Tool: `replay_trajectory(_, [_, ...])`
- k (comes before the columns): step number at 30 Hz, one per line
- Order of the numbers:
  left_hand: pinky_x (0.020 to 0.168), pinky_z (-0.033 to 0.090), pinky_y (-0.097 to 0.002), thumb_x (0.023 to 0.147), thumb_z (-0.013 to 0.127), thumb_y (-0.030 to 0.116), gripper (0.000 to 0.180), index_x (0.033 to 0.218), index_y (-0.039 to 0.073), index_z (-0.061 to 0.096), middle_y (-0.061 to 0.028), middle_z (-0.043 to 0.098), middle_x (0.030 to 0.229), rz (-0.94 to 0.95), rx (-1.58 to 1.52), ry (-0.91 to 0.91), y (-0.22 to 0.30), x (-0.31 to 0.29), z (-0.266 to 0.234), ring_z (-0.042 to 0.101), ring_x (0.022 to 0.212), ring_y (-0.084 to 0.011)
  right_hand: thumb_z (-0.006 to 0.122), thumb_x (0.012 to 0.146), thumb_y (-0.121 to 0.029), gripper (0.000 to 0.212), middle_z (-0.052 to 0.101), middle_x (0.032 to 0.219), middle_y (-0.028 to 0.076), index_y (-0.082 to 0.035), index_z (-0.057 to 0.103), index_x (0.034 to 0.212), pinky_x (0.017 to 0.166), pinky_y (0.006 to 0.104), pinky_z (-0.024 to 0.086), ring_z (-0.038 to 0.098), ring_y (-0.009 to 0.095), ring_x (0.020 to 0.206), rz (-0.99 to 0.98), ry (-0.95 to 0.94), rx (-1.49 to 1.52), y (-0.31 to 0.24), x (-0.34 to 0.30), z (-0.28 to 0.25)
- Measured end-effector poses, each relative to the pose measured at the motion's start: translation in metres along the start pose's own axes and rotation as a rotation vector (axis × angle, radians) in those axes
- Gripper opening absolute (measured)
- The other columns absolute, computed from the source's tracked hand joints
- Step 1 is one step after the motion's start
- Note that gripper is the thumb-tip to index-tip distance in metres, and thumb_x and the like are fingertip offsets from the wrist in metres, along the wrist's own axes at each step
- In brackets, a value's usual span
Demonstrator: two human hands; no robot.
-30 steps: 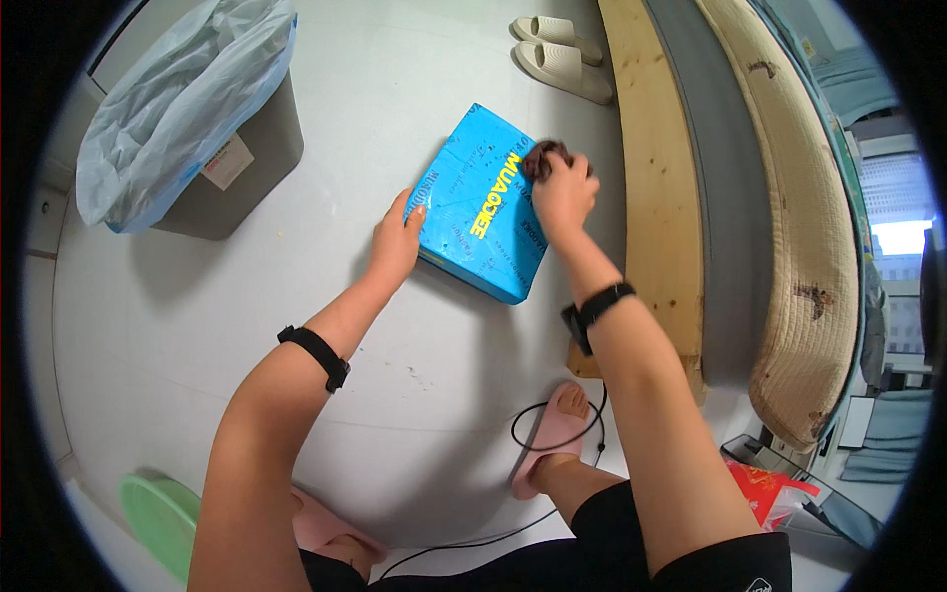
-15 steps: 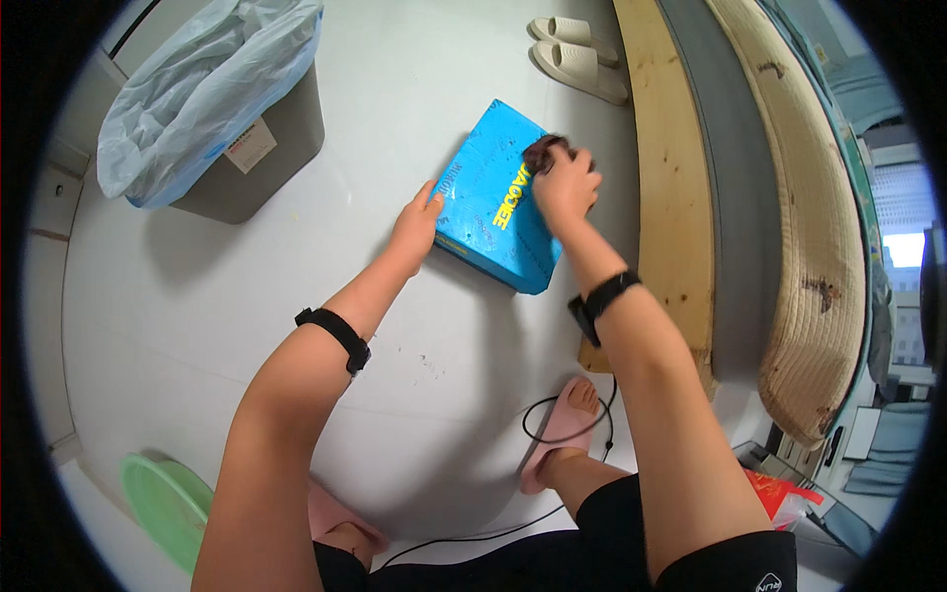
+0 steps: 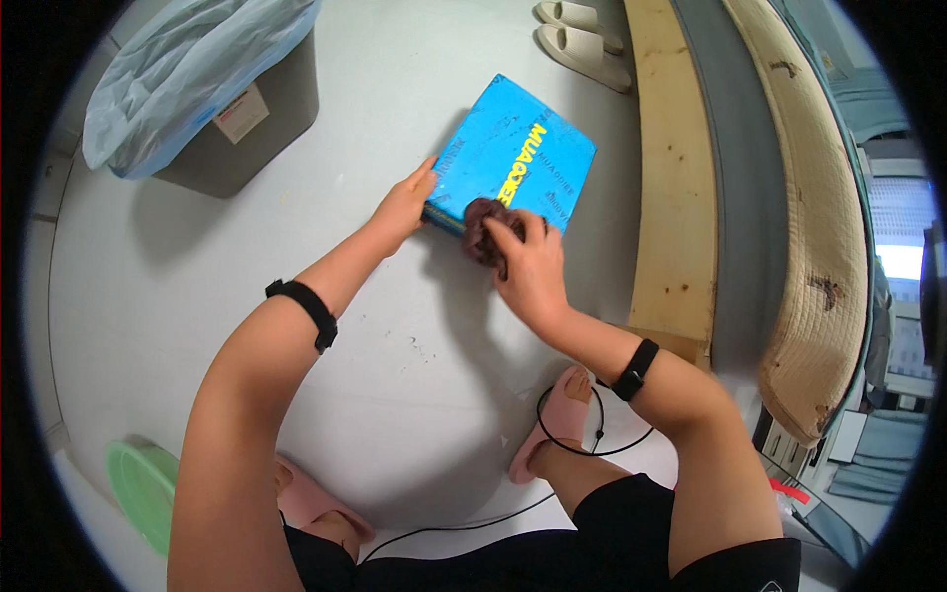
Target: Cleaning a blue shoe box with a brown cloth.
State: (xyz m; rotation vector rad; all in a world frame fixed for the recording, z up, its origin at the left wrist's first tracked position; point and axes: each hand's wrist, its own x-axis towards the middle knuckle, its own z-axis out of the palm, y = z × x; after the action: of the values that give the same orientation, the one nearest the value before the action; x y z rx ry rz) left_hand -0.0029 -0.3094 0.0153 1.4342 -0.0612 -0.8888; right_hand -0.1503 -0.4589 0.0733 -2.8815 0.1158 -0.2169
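Note:
A blue box [image 3: 493, 138] with yellow lettering is held up at a tilt above the pale floor. My left hand [image 3: 402, 207] grips its left edge, thumb on the top face and the other fingers hidden beneath. In my right hand [image 3: 533, 268] is a bunched dark maroon cloth [image 3: 483, 232], pressed to the near edge of the box over the end of the lettering. Part of the cloth is covered by my fingers.
At the upper left stands a grey bin [image 3: 247, 138] lined with a pale blue bag. Beige slippers [image 3: 582, 54] lie beside a wooden bed frame [image 3: 676, 187] on the right. A green basin [image 3: 143, 498] is at lower left, and a black cable [image 3: 464, 528] runs by my feet.
My right hand has moved the cloth from the far right side of the box down to its near edge. The box has shifted slightly away, still in my left hand.

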Motion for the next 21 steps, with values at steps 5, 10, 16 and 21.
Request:
replay_trajectory(5, [0.097,0.041,-0.0458,0.099,0.044,0.035,0.059,0.151,0.018,0.021,-0.0119,0.04,0.143,0.015,-0.02,0.003,0.005,0.013,0.006,0.044,0.123,-0.0276,0.072,0.068,-0.004,0.051,0.049,0.122,0.008,-0.021,0.061,0.115,0.083,0.0503,0.044,0.047,0.039,0.105,0.204,0.127,-0.109,0.022,0.044,0.015])
replay_trajectory(10, [0.103,0.04,-0.053,0.098,0.048,0.025,0.065,0.152,0.013,0.012,-0.0115,0.035,0.142,0.017,-0.239,0.067,0.016,0.019,0.032,0.041,0.124,-0.0284,0.068,0.075,-0.015,0.038,0.049,0.123,0.008,-0.024,0.065,0.112,0.082,0.0507,0.046,0.047,0.038,0.105,0.579,0.267,-0.17,0.027,0.101,0.026])
replay_trajectory(16, [0.094,0.043,-0.045,0.095,0.055,0.017,0.073,0.152,0.013,0.01,-0.0103,0.041,0.133,0.0,-0.331,0.045,0.009,0.021,0.014,0.048,0.115,-0.0245,0.068,0.067,-0.004,0.044,0.054,0.118,0.007,-0.024,0.068,0.107,0.083,0.0463,0.049,0.052,0.038,0.102,0.13,0.049,-0.021,-0.01,0.095,0.019])
replay_trajectory(21, [0.096,0.043,-0.0465,0.096,0.051,0.017,0.061,0.149,0.015,0.02,-0.0094,0.044,0.127,-0.028,-0.359,0.012,0.017,0.022,0.024,0.047,0.115,-0.0256,0.066,0.076,-0.014,0.031,0.053,0.119,0.007,-0.026,0.07,0.104,0.083,0.0488,0.047,0.051,0.037,0.102,0.237,0.103,-0.042,0.055,0.136,0.016])
